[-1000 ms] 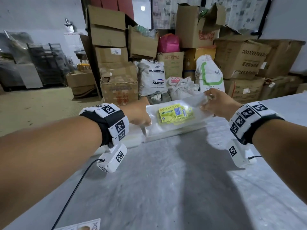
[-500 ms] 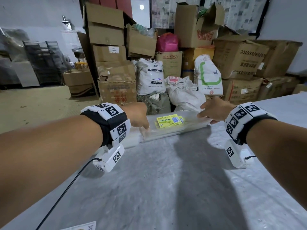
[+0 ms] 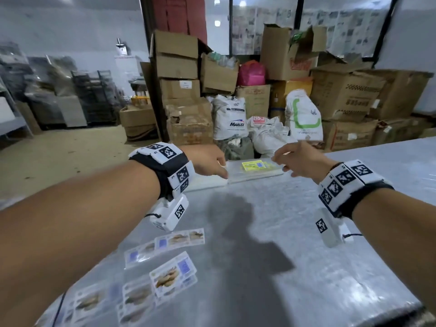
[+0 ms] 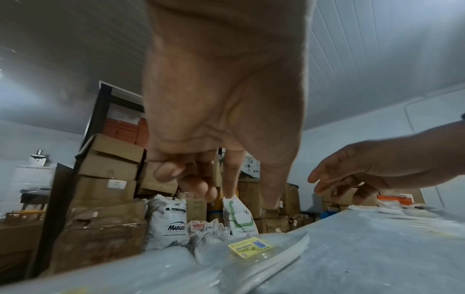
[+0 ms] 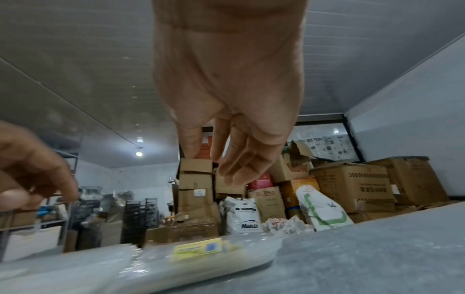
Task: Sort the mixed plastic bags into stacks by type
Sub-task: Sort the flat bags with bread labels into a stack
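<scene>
Clear bag stacks (image 3: 254, 172): two

Clear yellow-labelled bags (image 3: 256, 169) lie stacked flat at the far edge; fish-printed bags (image 3: 169, 272) lie scattered nearer.

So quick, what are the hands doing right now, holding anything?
Left hand: open, fingers loosely curled, holding nothing.
Right hand: open, holding nothing, above the stack of bags.

At twelve o'clock we face stacked cardboard boxes (image 3: 179, 67), white sacks (image 3: 230, 118) and a pink bag (image 3: 251, 73) under newspaper-covered windows (image 3: 330, 27), while dark metal racks (image 3: 94, 95) line the pale wall (image 3: 70, 31) at ten o'clock above a tan floor (image 3: 59, 156).
</scene>
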